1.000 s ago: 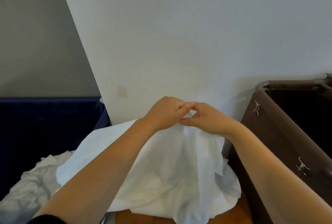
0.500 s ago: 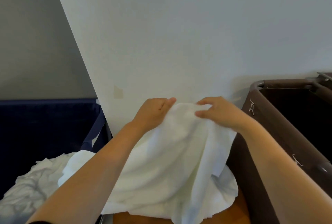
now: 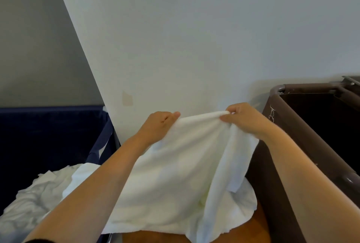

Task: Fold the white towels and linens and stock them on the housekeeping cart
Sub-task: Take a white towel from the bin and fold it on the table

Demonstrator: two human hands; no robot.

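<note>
Towel (image 3: pixel 183 166) over wooden surface (image 3: pixel 260 231); white wall (image 3: pixel 194 38)

Towel (image 3: pixel 181 174): white terry cloth, matt, soft nap. Brown bin (image 3: pixel 276 184): matt fabric w/ shiny metal clips (image 3: pixel 271 113). Blue hamper (image 3: pixel 48 135): matt cloth. Wood surface (image 3: pixel 259 229): smooth, orange-brown.

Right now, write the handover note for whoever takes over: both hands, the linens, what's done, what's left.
Left hand grips the top edge of the white towel; right hand pinches the same edge, which is stretched between them.
The towel hangs unfolded, its bottom bunched on the wooden surface.
Crumpled white linens lie in the navy bin on the left.
Done: no folded piece in view.
Left: fold this towel, then the pile, and stock the cart.
</note>
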